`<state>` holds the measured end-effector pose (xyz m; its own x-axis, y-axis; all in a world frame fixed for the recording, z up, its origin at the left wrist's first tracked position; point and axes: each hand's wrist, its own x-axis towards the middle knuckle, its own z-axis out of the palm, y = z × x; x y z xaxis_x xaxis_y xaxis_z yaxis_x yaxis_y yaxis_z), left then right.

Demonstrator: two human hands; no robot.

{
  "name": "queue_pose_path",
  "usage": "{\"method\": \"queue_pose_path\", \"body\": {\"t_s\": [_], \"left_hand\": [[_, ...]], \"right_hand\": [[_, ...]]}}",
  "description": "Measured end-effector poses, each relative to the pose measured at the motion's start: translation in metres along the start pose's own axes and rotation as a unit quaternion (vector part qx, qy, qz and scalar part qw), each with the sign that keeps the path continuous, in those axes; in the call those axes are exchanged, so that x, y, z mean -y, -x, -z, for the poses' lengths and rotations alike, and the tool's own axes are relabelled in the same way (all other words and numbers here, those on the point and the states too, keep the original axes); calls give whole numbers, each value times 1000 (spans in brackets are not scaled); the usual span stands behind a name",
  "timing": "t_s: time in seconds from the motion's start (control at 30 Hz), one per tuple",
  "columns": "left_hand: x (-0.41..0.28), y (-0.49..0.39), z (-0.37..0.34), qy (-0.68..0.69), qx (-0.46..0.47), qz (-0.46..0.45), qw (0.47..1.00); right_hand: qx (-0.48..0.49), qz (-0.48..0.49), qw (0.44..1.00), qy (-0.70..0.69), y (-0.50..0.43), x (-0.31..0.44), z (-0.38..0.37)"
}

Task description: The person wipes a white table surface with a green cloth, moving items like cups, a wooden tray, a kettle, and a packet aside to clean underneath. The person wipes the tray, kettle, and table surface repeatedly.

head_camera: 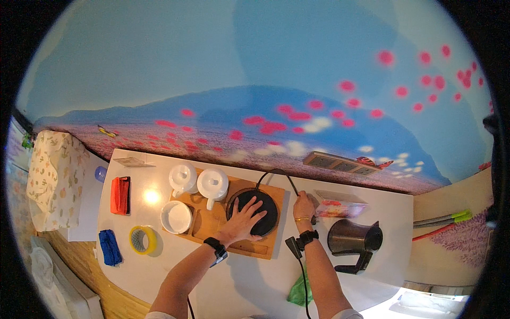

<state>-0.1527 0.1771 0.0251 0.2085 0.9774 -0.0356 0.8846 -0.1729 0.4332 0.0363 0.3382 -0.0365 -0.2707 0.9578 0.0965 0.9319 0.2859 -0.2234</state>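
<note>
My left hand point(243, 221) lies with fingers spread on a round black kettle base point(267, 227), which sits at the right part of a wooden tray point(279, 195). A black cord point(275, 171) loops from the base's back edge to my right hand point(305, 205), whose fingers are closed on it near the tray's right side. Two white lidded mugs point(182, 179) point(212, 184) and a white cup point(176, 217) stand at the tray's left. A dark electric kettle point(352, 239) is right of my right forearm.
On the white table point(151, 279) are a red cloth point(119, 195), a blue cloth point(110, 247), a yellow tape roll point(143, 240), a clear stand point(131, 162), a small box point(340, 208) and a green cloth point(299, 291). A socket strip point(340, 162) is on the wall behind.
</note>
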Motion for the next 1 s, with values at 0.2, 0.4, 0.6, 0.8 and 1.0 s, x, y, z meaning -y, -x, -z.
{"method": "queue_pose_path", "body": {"t_s": [0.2,0.4,0.6,0.8,1.0], "left_hand": [[1,9,1,6,6,-45,999],[-6,8,1,17,7,-26,999],[-6,7,-4,29,-33,-7,999],[-10,4,-7,15,-54,4,998],[8,5,2,-17,-35,-31,999]], "right_hand": [[16,-43,998,-29,7,-7,3],[-15,-24,999,24,18,9,14],[-20,142,981,-127,38,36,7],[24,65,976,-205,42,45,-3],[19,67,980,-185,46,49,2]]}}
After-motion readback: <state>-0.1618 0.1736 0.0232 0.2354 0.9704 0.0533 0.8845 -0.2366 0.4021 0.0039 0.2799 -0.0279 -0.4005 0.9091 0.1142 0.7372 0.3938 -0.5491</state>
